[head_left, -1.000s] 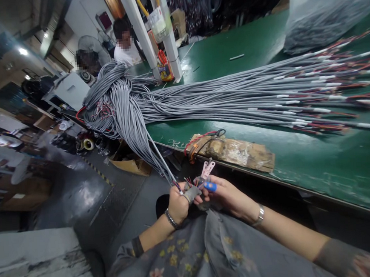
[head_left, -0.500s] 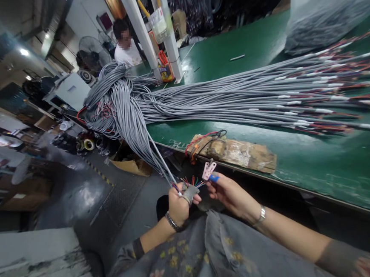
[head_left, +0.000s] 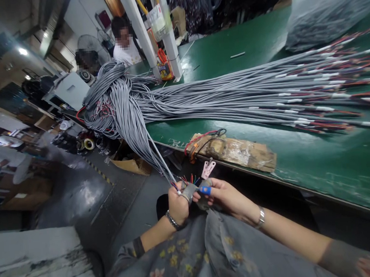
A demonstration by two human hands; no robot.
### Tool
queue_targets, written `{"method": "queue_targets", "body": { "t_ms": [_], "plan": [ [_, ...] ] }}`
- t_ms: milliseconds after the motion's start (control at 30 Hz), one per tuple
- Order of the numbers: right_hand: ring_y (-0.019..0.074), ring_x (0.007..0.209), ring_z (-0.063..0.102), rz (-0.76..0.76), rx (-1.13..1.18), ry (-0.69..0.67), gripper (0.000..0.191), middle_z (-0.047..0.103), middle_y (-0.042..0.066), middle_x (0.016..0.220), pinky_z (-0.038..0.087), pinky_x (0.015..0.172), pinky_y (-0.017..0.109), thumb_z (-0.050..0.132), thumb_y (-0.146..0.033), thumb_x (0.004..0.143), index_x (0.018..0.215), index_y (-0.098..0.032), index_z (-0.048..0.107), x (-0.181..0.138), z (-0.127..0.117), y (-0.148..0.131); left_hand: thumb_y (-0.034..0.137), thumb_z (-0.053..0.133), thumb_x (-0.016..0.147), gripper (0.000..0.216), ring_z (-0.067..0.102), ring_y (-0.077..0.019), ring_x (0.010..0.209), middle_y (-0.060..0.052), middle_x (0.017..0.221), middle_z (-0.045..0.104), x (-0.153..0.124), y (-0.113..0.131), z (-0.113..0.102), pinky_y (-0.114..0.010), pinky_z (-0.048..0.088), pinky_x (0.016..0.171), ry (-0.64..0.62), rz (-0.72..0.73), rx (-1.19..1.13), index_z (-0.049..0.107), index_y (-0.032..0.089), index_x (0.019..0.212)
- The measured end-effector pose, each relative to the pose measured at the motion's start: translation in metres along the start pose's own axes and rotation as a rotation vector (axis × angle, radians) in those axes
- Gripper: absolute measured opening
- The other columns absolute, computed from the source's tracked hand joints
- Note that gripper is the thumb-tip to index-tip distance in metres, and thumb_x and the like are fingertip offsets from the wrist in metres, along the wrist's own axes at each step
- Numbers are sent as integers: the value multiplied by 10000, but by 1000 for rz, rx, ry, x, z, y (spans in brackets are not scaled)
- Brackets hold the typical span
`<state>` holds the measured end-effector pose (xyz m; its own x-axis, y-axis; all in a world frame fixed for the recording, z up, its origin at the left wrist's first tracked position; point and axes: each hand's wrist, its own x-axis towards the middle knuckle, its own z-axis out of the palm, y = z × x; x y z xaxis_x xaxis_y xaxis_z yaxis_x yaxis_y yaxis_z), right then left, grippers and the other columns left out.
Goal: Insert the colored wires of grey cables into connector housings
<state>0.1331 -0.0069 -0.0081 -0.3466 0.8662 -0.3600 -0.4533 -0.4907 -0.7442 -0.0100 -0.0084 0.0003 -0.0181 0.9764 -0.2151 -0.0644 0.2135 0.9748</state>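
Note:
My left hand (head_left: 179, 205) is closed round the end of a grey cable (head_left: 161, 159), whose coloured inner wires (head_left: 188, 180) fan out above my taped thumb. My right hand (head_left: 224, 195) is closed on a small pink-handled cutting tool (head_left: 208, 169), its fingertips, one capped in blue, meeting the wire ends beside my left thumb. Both hands sit over my lap, just below the bench edge. The cable runs up to a big bundle of grey cables (head_left: 233, 96) that lies across the green bench (head_left: 334, 161) and drapes over its left end.
A worn cardboard pad (head_left: 237, 150) with red and black wires lies at the bench's near edge. A clear plastic bag (head_left: 325, 8) sits at the back right, white posts (head_left: 151, 30) at the back. Another person (head_left: 125, 43) sits behind the bundle. A cardboard box (head_left: 131, 162) stands on the floor.
My right hand, which had pulled a little away to the right with the tool, has come back to the left and down onto the wire ends. My left hand has barely moved.

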Motion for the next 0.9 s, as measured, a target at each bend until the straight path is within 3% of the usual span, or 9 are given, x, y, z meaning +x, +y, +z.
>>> {"method": "queue_targets", "body": {
  "t_ms": [167,367,533,900],
  "plan": [
    [86,530,429,-10,-36,-83,374,560,-29,596,337,511,244,851,-447,548,637,-175,611,-4,-8,-1,476,735,605,357,496,-97,382,-8,436,580,-1,5,2,-213,404,419,31,-19,-21,595,148,589],
    [116,578,508,-54,-5,-81,382,619,1,688,389,555,270,825,-449,610,821,-182,651,-4,-5,-11,507,713,671,393,521,-101,403,-27,464,605,-1,3,-4,-217,426,442,-121,12,80,591,151,557],
    [164,565,573,-60,-16,-126,410,617,-1,551,400,579,303,812,-506,605,736,-183,596,-4,7,-12,537,723,660,437,525,-105,399,-35,466,610,-2,8,-1,-224,438,441,-139,21,138,560,158,516],
    [149,537,538,-102,-4,-51,396,601,-14,549,390,557,298,820,-490,600,732,-182,608,-2,9,-8,553,743,618,464,513,-100,391,-23,439,590,-4,16,6,-215,433,432,-103,1,139,525,166,482]
  ]
}}
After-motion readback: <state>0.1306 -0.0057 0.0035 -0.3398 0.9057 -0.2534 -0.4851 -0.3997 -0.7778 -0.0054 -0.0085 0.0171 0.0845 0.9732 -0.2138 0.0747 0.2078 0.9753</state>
